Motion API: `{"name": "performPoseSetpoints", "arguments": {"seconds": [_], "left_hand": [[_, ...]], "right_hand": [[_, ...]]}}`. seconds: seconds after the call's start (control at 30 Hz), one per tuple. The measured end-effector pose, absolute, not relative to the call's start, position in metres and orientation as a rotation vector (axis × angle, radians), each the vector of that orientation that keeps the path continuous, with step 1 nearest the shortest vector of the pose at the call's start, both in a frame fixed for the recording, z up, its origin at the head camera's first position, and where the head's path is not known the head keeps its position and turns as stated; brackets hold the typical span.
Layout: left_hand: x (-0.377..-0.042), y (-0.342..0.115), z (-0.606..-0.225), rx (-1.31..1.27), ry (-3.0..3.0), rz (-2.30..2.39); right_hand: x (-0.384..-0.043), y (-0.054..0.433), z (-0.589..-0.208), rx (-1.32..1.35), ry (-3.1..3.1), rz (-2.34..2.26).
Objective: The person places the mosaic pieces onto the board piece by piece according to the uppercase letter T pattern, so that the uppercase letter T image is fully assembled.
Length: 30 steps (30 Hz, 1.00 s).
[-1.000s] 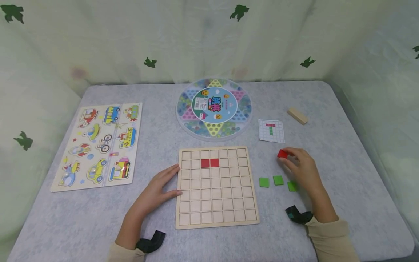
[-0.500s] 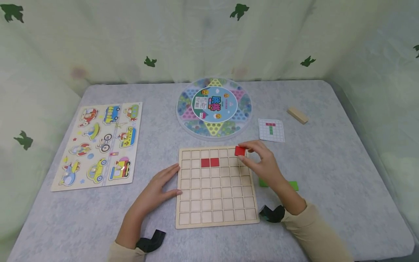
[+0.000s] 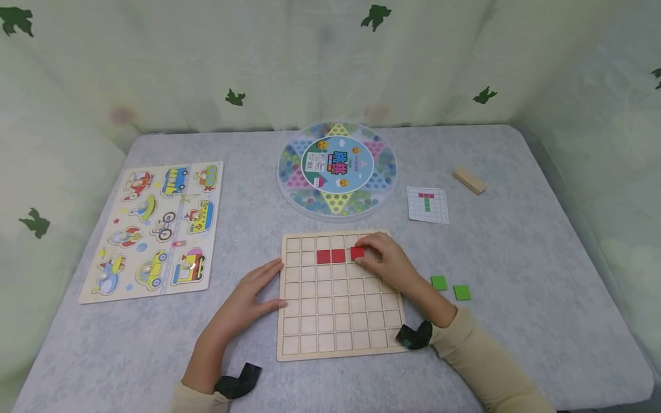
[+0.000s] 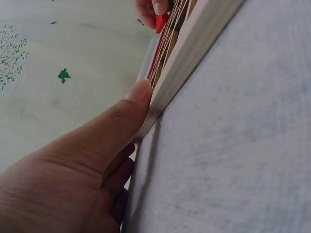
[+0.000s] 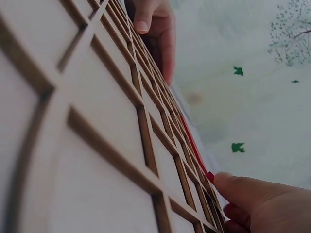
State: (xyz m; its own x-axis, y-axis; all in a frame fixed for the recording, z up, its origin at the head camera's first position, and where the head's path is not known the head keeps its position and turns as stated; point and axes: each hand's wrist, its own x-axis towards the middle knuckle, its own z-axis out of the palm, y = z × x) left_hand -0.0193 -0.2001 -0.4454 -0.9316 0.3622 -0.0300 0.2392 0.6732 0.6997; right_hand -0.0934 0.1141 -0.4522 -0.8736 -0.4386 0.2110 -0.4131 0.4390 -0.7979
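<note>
A wooden grid board [image 3: 326,310] lies in the middle of the table in the head view. Two red square tiles [image 3: 330,256] sit side by side in its second row from the top. My right hand [image 3: 389,263] pinches another red tile [image 3: 357,253] between thumb and fingers, over the same row just right of that pair. My left hand [image 3: 249,303] rests along the board's left edge, thumb and fingertips touching it. In the left wrist view the left thumb [image 4: 139,92] presses on the board's side. Two green tiles [image 3: 450,288] lie to the right, beyond my right wrist.
A pattern card [image 3: 427,205] with a red and green T lies behind the board's right side, near a wooden block [image 3: 469,181]. A round Chinese checkers set [image 3: 338,166] stands at the back. A vehicle puzzle board [image 3: 155,232] occupies the left.
My right hand has carried the red tile left from the table beside the board to above the second row. One green tile is now hidden by my right arm. The left hand stays put.
</note>
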Motion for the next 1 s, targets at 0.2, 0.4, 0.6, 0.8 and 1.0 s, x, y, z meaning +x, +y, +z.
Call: {"name": "performPoseSetpoints", "arguments": {"seconds": [0.2, 0.4, 0.6, 0.8, 1.0], "left_hand": [[-0.019, -0.200, -0.446, 0.498, 2.726, 1.088], [-0.019, -0.200, -0.446, 0.493, 2.723, 1.091], [-0.019, -0.201, -0.446, 0.513, 2.730, 1.100], [-0.020, -0.201, -0.447, 0.518, 2.727, 1.104], [-0.019, -0.201, -0.446, 0.514, 2.725, 1.105]], "right_hand": [[-0.094, 0.113, -0.455, -0.824, 2.679, -1.339], [-0.094, 0.114, -0.455, -0.835, 2.683, -1.337], [-0.093, 0.113, -0.452, -0.838, 2.644, -1.338], [-0.092, 0.122, -0.431, -0.750, 2.483, -1.361], [-0.086, 0.149, -0.410, -0.786, 2.579, -1.372]]}}
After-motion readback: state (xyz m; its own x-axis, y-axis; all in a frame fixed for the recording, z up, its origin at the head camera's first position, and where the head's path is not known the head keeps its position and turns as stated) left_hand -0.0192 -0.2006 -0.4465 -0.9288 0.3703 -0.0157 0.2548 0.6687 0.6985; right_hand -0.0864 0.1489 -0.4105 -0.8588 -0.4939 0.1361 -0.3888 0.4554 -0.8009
